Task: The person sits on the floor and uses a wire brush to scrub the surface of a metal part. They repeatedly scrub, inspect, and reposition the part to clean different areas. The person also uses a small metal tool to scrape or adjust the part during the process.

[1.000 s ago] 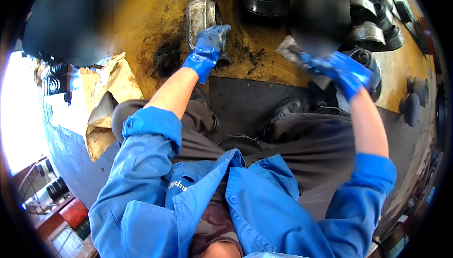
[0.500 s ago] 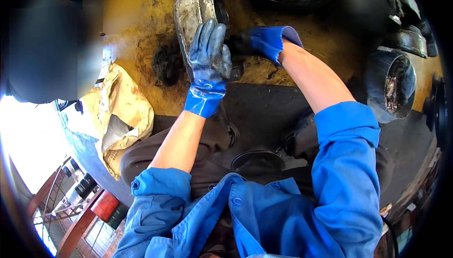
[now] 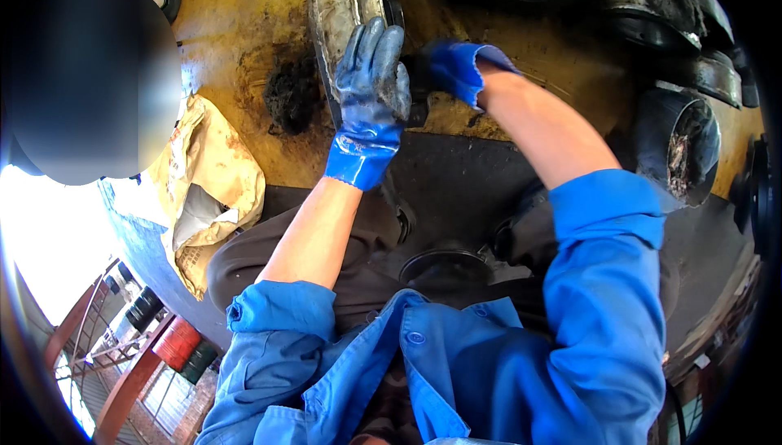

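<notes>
A worn, silvery metal ring-shaped drum (image 3: 336, 9) stands on its edge, its dark opening facing right. My left hand (image 3: 371, 87), in a blue rubber glove with grimy fingers, rests against its near side with the fingers stretched out. Just to the right is my right hand (image 3: 458, 70) in a matching glove, close to the drum's open side. Only its blue cuff shows clearly; motion blur and shadow obscure the fingers, so I cannot make out anything in them. A clump of black, fibrous matter (image 3: 292, 96) lies left of the drum.
A crumpled tan paper sack (image 3: 216, 164) lies at the left. Several dark metal drums (image 3: 652, 17) are piled at the far right. Nearer on that side sits a cylinder (image 3: 661, 131) with debris inside. The work surface (image 3: 236, 46) is stained yellow-brown.
The whole view has shifted a little, so the drum sits higher in the picture. My left hand stays against the drum, fingers stretched. My right hand is blurred and remains beside the opening.
</notes>
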Tool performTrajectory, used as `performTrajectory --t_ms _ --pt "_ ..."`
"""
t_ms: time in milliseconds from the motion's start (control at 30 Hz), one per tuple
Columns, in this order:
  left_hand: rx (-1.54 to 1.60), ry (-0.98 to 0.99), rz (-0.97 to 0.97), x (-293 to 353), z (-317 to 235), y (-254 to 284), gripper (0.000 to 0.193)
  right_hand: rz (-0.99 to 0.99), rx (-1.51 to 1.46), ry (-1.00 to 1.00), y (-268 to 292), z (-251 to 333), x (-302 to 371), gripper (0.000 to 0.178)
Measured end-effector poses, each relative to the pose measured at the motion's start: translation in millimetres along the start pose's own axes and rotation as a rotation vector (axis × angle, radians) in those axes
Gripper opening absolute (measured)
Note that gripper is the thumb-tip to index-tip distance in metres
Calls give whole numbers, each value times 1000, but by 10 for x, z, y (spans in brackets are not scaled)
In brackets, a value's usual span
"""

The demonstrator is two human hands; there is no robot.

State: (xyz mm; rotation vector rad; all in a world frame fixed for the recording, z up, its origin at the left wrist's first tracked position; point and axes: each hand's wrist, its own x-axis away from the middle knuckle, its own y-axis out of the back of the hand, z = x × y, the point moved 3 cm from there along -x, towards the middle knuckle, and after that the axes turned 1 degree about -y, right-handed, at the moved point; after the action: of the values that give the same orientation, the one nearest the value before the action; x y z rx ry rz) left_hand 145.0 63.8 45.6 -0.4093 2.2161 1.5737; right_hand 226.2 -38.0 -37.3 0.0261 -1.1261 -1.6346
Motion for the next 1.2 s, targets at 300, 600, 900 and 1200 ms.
performTrajectory --t_ms 300,600,900,1200 --pt "31 28 -5 30 32 48 44 -4 223 -58 328 -176 109 33" --pt "43 34 -13 27 22 65 43 -127 -734 -311 -26 -367 271 35" --pt "35 35 3 7 -20 31 39 57 -2135 21 -733 -602 27 17" --pt "-4 35 49 9 -29 38 37 -108 -1627 -331 -791 -708 -152 26"
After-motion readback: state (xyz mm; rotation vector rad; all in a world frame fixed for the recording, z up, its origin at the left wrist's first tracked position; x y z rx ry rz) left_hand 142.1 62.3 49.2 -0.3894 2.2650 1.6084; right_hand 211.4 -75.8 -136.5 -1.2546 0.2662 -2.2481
